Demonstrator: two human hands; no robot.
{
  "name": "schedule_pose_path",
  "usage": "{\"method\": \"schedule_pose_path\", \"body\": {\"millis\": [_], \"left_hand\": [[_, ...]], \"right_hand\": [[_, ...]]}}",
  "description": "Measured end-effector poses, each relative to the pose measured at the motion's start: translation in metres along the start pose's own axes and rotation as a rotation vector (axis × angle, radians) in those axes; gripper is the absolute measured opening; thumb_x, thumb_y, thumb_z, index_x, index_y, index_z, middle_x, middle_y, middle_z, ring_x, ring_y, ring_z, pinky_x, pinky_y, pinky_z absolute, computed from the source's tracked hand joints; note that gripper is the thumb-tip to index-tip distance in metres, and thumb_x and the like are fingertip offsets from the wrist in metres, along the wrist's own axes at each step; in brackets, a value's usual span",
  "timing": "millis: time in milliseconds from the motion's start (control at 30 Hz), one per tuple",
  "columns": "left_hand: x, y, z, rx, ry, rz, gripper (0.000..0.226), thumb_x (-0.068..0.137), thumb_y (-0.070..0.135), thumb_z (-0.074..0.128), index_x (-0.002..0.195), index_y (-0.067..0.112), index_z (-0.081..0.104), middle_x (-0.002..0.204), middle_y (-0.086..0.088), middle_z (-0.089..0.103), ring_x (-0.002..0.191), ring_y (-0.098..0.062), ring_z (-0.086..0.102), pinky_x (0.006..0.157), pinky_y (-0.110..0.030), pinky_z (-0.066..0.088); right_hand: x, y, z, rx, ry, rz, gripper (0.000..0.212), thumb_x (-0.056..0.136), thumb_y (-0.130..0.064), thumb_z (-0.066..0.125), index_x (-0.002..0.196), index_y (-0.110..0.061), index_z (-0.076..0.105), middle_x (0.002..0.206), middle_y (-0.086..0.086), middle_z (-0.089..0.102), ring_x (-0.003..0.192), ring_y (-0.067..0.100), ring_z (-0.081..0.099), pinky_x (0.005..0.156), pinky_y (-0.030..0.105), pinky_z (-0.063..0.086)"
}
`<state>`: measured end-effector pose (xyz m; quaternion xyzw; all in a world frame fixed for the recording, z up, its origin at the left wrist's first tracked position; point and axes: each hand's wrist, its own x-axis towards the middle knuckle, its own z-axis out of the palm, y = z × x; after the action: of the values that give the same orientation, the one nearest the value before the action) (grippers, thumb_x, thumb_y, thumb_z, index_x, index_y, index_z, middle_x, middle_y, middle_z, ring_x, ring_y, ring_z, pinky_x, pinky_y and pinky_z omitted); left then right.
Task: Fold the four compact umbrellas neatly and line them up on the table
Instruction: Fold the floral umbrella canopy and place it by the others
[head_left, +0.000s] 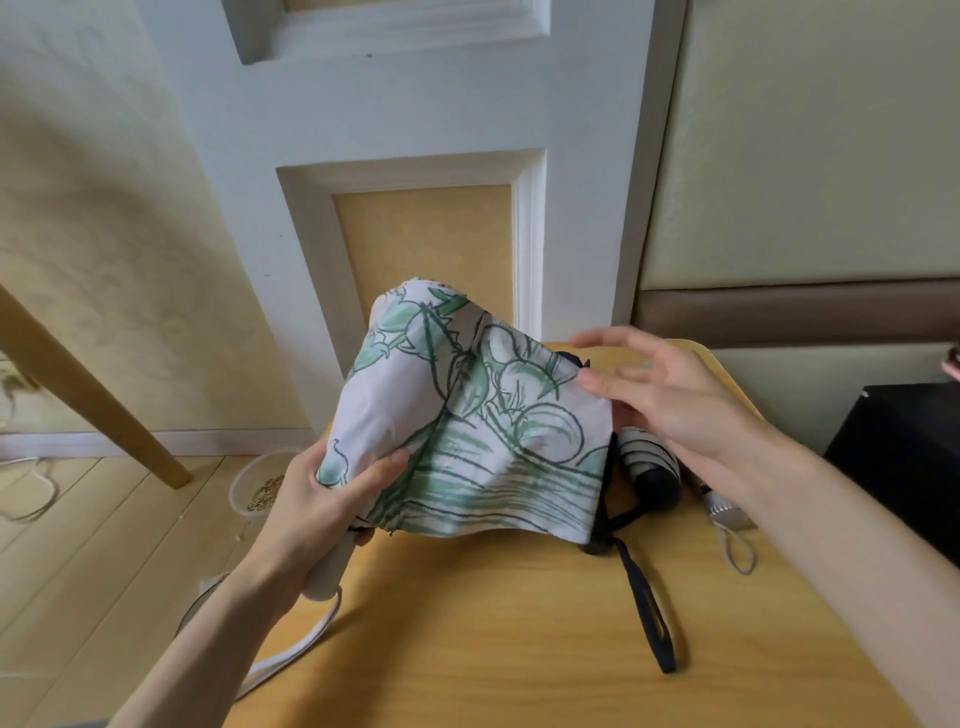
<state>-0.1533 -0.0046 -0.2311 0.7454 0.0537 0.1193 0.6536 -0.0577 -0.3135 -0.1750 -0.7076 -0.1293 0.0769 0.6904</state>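
Left hand grips the leafy umbrella by its handle end over the table, shaft pointing up and away, and the right hand, fingers spread, is probably just brushing the loose cloth's right edge.

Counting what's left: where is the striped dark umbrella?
Head view, right of centre: the striped dark umbrella lies on the table, behind the floral umbrella, below the right hand.

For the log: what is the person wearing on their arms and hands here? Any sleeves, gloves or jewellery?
The left hand and right hand are ungloved, and no rings show. The left forearm and right forearm carry no sleeve, watch or band as far as the frame shows.
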Motion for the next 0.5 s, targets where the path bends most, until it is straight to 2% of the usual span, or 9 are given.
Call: {"method": "schedule_pose_path", "body": {"millis": [67, 133, 167, 233, 267, 300, 367, 433, 500], "left_hand": [[0.000, -0.001, 0.003, 0.047, -0.041, -0.022, 0.054, 0.068, 0.048, 0.094, 0.096, 0.009, 0.069, 0.070, -0.007, 0.068, 0.057, -0.021, 0.057, 0.047, -0.031, 0.048], [0.000, 0.002, 0.003, 0.078, -0.194, -0.048, 0.067, 0.054, 0.049, 0.090, 0.101, 0.007, 0.067, 0.072, -0.003, 0.069, 0.057, -0.014, 0.056, 0.048, -0.028, 0.048], [-0.001, 0.005, 0.003, 0.084, -0.299, -0.037, 0.073, 0.049, 0.051, 0.092, 0.103, 0.007, 0.066, 0.075, -0.002, 0.070, 0.058, -0.012, 0.056, 0.049, -0.026, 0.047], [-0.003, 0.008, 0.003, 0.136, -0.450, -0.002, 0.071, 0.050, 0.053, 0.094, 0.098, 0.009, 0.064, 0.074, 0.004, 0.068, 0.059, -0.009, 0.054, 0.051, -0.023, 0.046], [-0.004, 0.009, 0.003, 0.166, -0.476, 0.008, 0.062, 0.053, 0.046, 0.090, 0.091, 0.006, 0.062, 0.071, 0.004, 0.064, 0.059, -0.009, 0.053, 0.052, -0.024, 0.045], [-0.006, 0.010, 0.002, 0.175, -0.493, 0.008, 0.056, 0.056, 0.038, 0.086, 0.088, -0.001, 0.060, 0.071, 0.000, 0.062, 0.061, -0.013, 0.053, 0.055, -0.029, 0.045], [-0.009, 0.015, 0.003, 0.137, -0.528, -0.029, 0.058, 0.061, 0.022, 0.089, 0.104, -0.007, 0.061, 0.084, -0.006, 0.069, 0.072, -0.022, 0.063, 0.064, -0.036, 0.049], [-0.012, 0.018, 0.005, 0.106, -0.518, -0.054, 0.055, 0.070, 0.008, 0.096, 0.114, 0.014, 0.064, 0.088, 0.009, 0.076, 0.078, -0.011, 0.071, 0.068, -0.025, 0.054], [-0.016, 0.020, 0.009, 0.102, -0.439, -0.092, 0.045, 0.078, 0.018, 0.094, 0.107, 0.020, 0.060, 0.073, 0.015, 0.068, 0.064, -0.004, 0.061, 0.057, -0.022, 0.047]], "right_hand": [[-0.001, -0.014, 0.007, 0.080, -0.091, -0.068, 0.028, 0.087, -0.017, 0.078, 0.115, -0.021, 0.079, 0.110, 0.017, 0.079, 0.094, 0.022, 0.073, 0.080, 0.032, 0.059], [0.001, -0.033, 0.020, 0.174, -0.178, -0.097, 0.027, 0.083, -0.015, 0.076, 0.110, -0.011, 0.081, 0.104, 0.014, 0.079, 0.091, 0.019, 0.075, 0.076, 0.026, 0.060], [0.004, -0.042, 0.028, 0.175, -0.219, -0.093, 0.026, 0.085, -0.010, 0.074, 0.110, -0.007, 0.080, 0.105, 0.014, 0.079, 0.094, 0.019, 0.077, 0.079, 0.025, 0.062], [0.014, -0.058, 0.045, 0.065, -0.300, -0.078, 0.028, 0.089, 0.005, 0.070, 0.116, -0.003, 0.076, 0.111, 0.014, 0.080, 0.105, 0.023, 0.077, 0.086, 0.027, 0.063], [0.020, -0.064, 0.053, -0.013, -0.318, -0.082, 0.030, 0.090, 0.010, 0.070, 0.116, -0.003, 0.074, 0.111, 0.013, 0.080, 0.105, 0.024, 0.078, 0.086, 0.027, 0.063], [0.027, -0.070, 0.062, -0.086, -0.296, -0.090, 0.028, 0.089, 0.009, 0.073, 0.112, -0.004, 0.075, 0.106, 0.012, 0.081, 0.101, 0.022, 0.079, 0.082, 0.026, 0.064], [0.039, -0.079, 0.078, -0.216, -0.164, -0.124, 0.015, 0.084, -0.004, 0.085, 0.097, -0.007, 0.079, 0.089, 0.010, 0.082, 0.080, 0.015, 0.079, 0.069, 0.022, 0.061], [0.052, -0.081, 0.091, -0.378, -0.051, -0.195, 0.010, 0.082, -0.018, 0.091, 0.086, -0.014, 0.082, 0.070, -0.003, 0.077, 0.063, 0.005, 0.069, 0.062, 0.018, 0.052], [0.065, -0.080, 0.104, -0.542, -0.012, -0.299, 0.012, 0.081, -0.030, 0.092, 0.078, -0.023, 0.083, 0.055, -0.016, 0.062, 0.056, 0.003, 0.054, 0.061, 0.020, 0.043]]}}
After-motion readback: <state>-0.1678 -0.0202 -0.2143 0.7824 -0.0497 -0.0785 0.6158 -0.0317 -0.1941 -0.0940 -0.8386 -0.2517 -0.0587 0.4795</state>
